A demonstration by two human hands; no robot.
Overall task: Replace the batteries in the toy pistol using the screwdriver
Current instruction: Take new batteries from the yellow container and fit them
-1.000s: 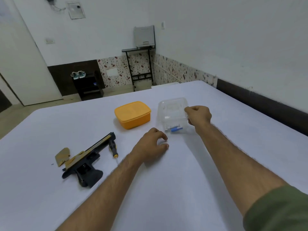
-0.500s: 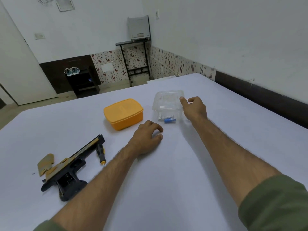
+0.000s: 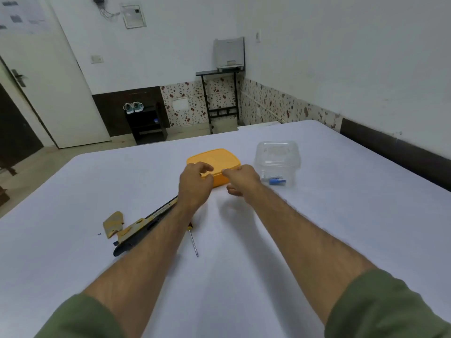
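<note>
Head view: two hands, both over the near edge of one orange lidded box (image 3: 214, 158). Left hand (image 3: 194, 185) has fingers loosely curled, holding nothing. Right hand (image 3: 240, 180) likewise loosely curled at the box's right corner; whether it touches the box cannot be told. One clear container (image 3: 277, 157), just right of the box, holds batteries (image 3: 274, 179), count unclear. One toy pistol (image 3: 144, 226) lies partly under the left forearm, one detached cover (image 3: 112, 223) beside it. One screwdriver (image 3: 193, 240) lies on the white table (image 3: 341, 215).

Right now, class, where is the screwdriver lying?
In the head view, the screwdriver lies on the white table, just right of the toy pistol, partly under the left forearm, tip pointing toward the person.
</note>
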